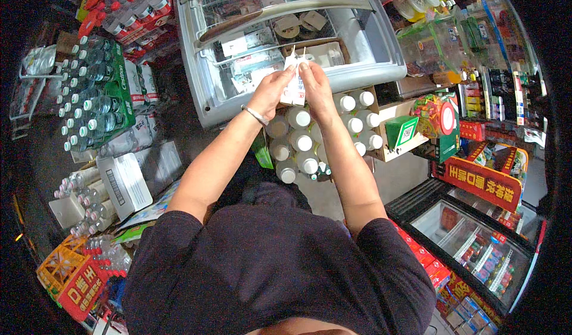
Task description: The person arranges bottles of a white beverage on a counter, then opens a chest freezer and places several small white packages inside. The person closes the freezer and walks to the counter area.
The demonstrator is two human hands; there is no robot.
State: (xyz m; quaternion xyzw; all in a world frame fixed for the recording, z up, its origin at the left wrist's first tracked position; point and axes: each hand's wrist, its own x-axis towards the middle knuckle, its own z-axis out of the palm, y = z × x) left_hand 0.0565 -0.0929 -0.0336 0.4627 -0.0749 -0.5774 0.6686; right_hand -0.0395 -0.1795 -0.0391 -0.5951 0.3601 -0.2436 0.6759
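Observation:
Both hands are raised in front of me over the near edge of a glass-topped chest freezer [366, 69]. My left hand [271, 89] pinches one side of a pair of slim white wrapped packets [292, 89], its thumb on their face. On the other side, my right hand [318, 82] grips the same packets with its thumb near the top. Two thin pale tips, like sticks, show at their upper end, and the wrappers bear coloured writing. A bracelet circles my left wrist. Beneath the hands stand several white-capped bottles [304, 143], packed close together beside the freezer.
Inside the freezer lie boxes and an open carton [328, 53]. Shrink-wrapped water bottles [96, 89] are stacked at left. To the right are a green stand with a printed code [401, 131], a candy jar [433, 116] and a glass-topped display cooler [469, 241].

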